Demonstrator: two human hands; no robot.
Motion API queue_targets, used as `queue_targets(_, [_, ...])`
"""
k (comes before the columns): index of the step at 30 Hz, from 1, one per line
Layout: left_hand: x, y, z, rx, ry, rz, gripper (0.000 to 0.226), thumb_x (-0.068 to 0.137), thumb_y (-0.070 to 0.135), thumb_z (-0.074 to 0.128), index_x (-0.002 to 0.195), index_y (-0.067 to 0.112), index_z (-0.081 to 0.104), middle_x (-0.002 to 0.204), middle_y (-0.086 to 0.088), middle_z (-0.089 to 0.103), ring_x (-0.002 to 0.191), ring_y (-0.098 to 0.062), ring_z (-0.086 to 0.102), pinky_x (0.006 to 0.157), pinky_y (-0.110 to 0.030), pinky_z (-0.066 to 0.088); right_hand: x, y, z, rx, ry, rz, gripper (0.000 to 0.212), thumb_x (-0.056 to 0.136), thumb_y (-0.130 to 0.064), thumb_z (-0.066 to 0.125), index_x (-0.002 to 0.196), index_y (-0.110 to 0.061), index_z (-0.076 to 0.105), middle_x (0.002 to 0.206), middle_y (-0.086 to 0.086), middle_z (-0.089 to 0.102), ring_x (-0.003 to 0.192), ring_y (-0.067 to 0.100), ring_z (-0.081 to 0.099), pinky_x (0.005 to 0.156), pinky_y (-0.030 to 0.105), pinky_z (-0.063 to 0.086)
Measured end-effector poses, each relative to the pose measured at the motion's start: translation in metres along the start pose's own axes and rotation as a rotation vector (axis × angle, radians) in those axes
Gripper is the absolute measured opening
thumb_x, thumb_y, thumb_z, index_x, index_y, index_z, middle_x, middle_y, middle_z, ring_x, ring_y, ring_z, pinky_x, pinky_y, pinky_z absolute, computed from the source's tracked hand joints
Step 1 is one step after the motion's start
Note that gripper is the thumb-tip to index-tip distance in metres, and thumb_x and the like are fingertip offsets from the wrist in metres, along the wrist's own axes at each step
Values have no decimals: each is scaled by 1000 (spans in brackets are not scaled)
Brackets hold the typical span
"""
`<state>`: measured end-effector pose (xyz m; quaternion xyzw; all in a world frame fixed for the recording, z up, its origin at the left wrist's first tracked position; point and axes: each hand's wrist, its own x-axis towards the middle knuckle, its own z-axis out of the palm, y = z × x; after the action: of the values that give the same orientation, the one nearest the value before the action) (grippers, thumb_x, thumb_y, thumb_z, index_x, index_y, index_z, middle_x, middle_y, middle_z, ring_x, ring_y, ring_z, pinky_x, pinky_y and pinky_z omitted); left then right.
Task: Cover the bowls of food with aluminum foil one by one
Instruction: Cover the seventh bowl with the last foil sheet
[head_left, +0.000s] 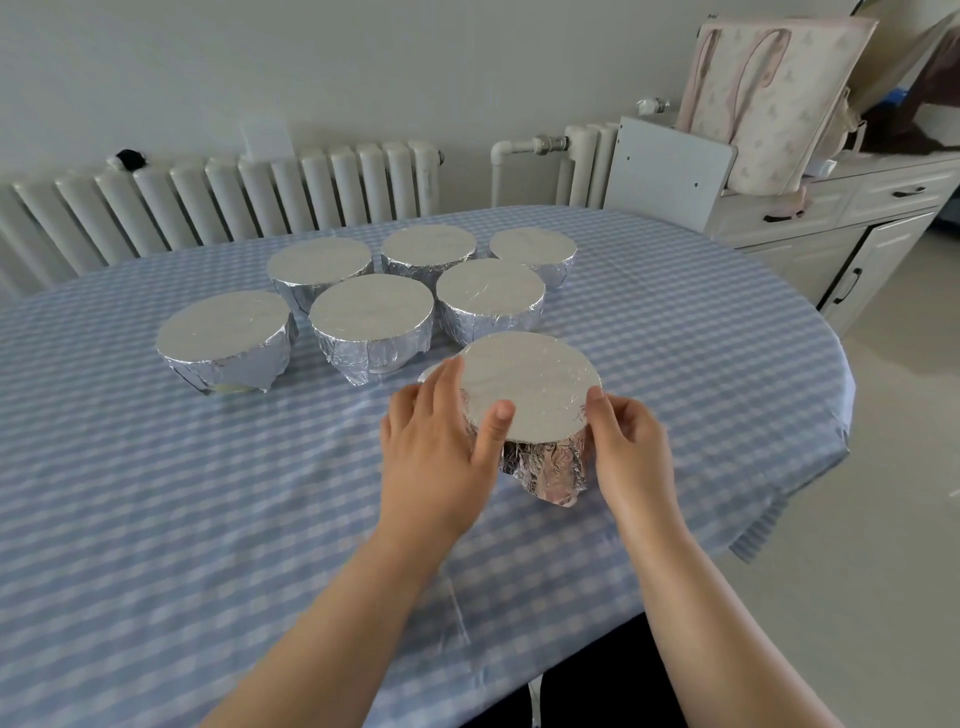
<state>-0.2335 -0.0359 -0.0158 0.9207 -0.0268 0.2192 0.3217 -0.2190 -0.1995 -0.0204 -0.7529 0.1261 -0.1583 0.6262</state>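
Seven foil-covered bowls stand on a table spread with a blue-and-white checked cloth. The nearest bowl sits toward the table's near right side, its flat foil top stretched smooth and its crinkled foil skirt hanging down the front, one loose corner flaring onto the cloth.

The left hand lies against the bowl's left side, its fingers fairly straight along the foil wall and the thumb laid over the near rim on the foil top. The right hand is at the bowl's right side, its fingers curled in toward the foil wall with the thumb tip at the rim; whether it truly pinches the foil or only presses on it I cannot tell.

Six more wrapped bowls stand behind, apart from the nearest one. Three form a back row: back left bowl, back middle bowl, back right bowl. In front of them stand the far left bowl, the centre bowl and the right-centre bowl. At the far left bowl's base a bit of pale bowl shows under the foil.

Behind the table a white radiator runs along the wall. To the right, a pale cabinet carries a pink patterned bag. No writing or label can be read anywhere
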Motion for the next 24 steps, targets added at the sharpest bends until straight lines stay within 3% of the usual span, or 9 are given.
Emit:
queue_targets(3, [21, 1, -5, 122, -76, 128, 106, 79, 82, -9, 149, 17, 36, 160, -3, 26, 145, -23, 17, 116, -37, 10, 1, 0, 0, -24, 7, -9, 24, 97, -37, 55, 76, -25, 59, 72, -9, 65, 72, 8, 61, 69, 28, 45])
queue_targets(6, [42, 6, -7, 202, -292, 279, 112, 72, 87, -9, 155, 18, 20, 164, -2, 8, 151, -19, -2, 120, -35, -5, 1, -1, -1, -32, -8, -2, 24, 97, -39, 55, 79, -25, 60, 74, -9, 66, 72, 7, 62, 67, 28, 45])
queue_targets(9, [53, 3, -6, 239, -479, 295, 121, 62, 94, -2, 156, 20, 14, 165, 0, 1, 151, -16, -8, 121, -38, -2, 2, 1, -2, -36, -15, -5, 22, 97, -41, 54, 82, -25, 60, 75, -9, 66, 72, 6, 63, 68, 27, 45])
queue_targets(13, [51, -2, -4, 248, -499, 282, 139, 48, 102, -7, 156, 16, 13, 165, -2, 0, 151, -17, -5, 123, -39, 2, 2, 3, -1, 38, -13, 11, 23, 97, -39, 55, 85, -21, 60, 72, -9, 65, 62, -2, 60, 62, 19, 44])
queue_targets(18, [50, -4, -4, 161, -479, 200, 150, 38, 107, 8, 156, 16, 13, 164, -2, -5, 150, -14, -9, 123, -37, 2, -2, 7, 5, 186, 32, 90, 21, 96, -42, 56, 92, -22, 58, 90, -6, 69, 82, 8, 66, 76, 26, 50])
queue_targets(24, [46, -3, -3, 110, -449, 158, 147, 40, 106, 22, 156, 17, 14, 165, 1, -3, 151, -17, -6, 123, -39, 5, 0, 10, 8, 206, 70, 154, 27, 98, -44, 51, 87, -19, 54, 85, -3, 63, 76, 10, 59, 74, 32, 47])
